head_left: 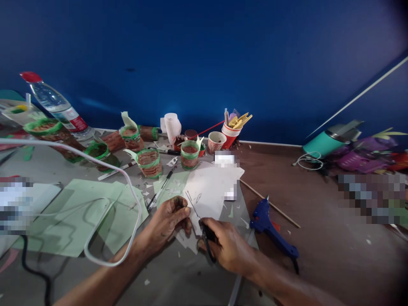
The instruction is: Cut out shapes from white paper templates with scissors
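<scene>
I've got the right hand (228,244) wrapped firmly around the black handles of the scissors (207,241), and there they are, between the two hands, blades slanting up and left over the white paper (207,182)! Across from it, the left hand (172,216) sits with fingers curled and thumb close to the forefinger (whether something tiny is pinched in there, I can't tell). Just above that hand lies a black pen (163,187), and paper scraps litter the tabletop around it. Over on my right, the blue glue gun (272,231) rests near a thin wooden stick (283,213). Behind the paper, a green-rimmed brown pot (189,156) stands upright.
</scene>
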